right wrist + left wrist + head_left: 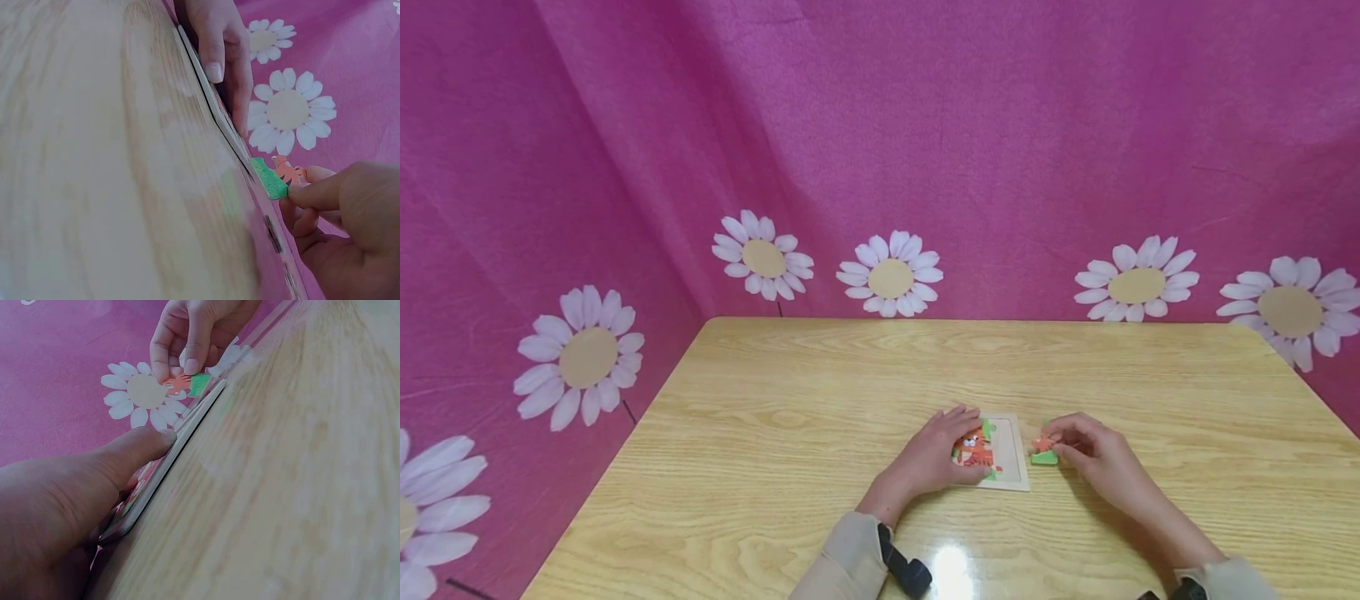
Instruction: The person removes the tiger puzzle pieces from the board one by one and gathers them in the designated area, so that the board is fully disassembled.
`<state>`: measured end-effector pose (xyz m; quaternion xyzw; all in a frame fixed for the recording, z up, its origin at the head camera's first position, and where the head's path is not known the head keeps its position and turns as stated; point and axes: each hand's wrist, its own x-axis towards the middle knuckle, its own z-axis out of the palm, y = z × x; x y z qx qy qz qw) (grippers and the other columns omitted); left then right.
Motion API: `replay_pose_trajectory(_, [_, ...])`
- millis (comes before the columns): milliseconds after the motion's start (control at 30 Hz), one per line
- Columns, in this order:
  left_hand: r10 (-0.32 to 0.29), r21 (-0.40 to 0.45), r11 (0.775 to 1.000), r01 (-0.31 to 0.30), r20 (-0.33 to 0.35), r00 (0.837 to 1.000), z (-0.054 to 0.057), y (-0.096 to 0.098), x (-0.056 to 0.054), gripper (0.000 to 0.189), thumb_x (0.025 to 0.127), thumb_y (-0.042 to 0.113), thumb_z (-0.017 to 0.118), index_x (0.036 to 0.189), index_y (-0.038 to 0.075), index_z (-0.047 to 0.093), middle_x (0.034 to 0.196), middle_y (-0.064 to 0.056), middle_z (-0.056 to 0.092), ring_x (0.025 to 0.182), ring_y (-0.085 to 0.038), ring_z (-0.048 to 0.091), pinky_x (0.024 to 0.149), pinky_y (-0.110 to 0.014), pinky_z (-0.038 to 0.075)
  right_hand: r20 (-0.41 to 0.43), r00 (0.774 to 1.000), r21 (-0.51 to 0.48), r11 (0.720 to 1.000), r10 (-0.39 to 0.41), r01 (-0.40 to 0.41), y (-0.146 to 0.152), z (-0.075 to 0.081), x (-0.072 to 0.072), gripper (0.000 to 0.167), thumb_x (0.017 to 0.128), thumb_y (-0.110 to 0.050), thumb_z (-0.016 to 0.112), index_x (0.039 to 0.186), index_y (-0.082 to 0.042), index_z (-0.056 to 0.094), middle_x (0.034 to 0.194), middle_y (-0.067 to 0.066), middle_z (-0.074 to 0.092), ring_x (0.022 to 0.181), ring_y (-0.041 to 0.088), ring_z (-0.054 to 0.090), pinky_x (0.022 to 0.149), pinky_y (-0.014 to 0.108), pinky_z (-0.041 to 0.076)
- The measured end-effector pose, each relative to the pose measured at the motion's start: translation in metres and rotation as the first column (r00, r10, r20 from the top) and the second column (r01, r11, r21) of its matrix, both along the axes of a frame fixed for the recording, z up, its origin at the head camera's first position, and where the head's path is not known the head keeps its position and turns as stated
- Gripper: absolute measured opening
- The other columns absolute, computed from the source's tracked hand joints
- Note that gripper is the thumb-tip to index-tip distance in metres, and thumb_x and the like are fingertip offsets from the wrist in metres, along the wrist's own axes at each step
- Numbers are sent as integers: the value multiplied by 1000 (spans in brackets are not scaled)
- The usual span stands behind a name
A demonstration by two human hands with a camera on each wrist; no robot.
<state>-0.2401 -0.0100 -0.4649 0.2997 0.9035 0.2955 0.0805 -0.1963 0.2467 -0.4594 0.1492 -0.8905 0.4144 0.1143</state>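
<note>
My left hand rests across the left part of a light wooden puzzle board, hiding some of it. Its thumb lies along the near rim, and the fingers reach over to the far side. An orange, striped animal picture with green bits fills the part of the board beside that hand; bare wood shows to its right. Just right of the board, my right hand pinches an orange and green puzzle piece between thumb and fingers. In the right wrist view the piece is held tilted, its green edge close to the board.
Both hands work over a wood-grain table. A pink cloth with large white daisies hangs behind it and along the left side. Dark straps with camera mounts sit at the wrists over beige sleeves.
</note>
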Motion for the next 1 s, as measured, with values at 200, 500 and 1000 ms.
replay_pose_trajectory(200, [9, 0, 1000, -9, 11, 1000, 2, 0, 1, 69, 85, 42, 73, 146, 19, 48, 157, 8, 38, 151, -9, 24, 128, -32, 16, -83, 997, -19, 1000, 6, -7, 9, -4, -1, 23, 85, 9, 67, 101, -8, 67, 96, 12, 71, 78, -7, 59, 65, 14, 53])
replay_pose_trajectory(500, [4, -9, 1000, -4, -10, 1000, 1, 0, 1, 67, 86, 42, 72, 145, 20, 48, 157, 9, 38, 151, -10, 25, 128, -32, 16, -106, 994, -7, 1000, -23, 23, 21, -6, -1, 22, 85, 6, 68, 100, -9, 68, 93, 9, 70, 80, -4, 62, 68, 9, 52])
replay_pose_trajectory(1000, [4, -1, 1000, -4, 0, 1000, 0, 0, 0, 70, 86, 43, 71, 147, 19, 46, 157, 7, 38, 151, -11, 25, 128, -33, 16, -93, 990, 42, 993, -102, 106, 37, -4, 0, 23, 85, 7, 68, 103, -7, 69, 97, 11, 70, 79, -7, 61, 67, 7, 50])
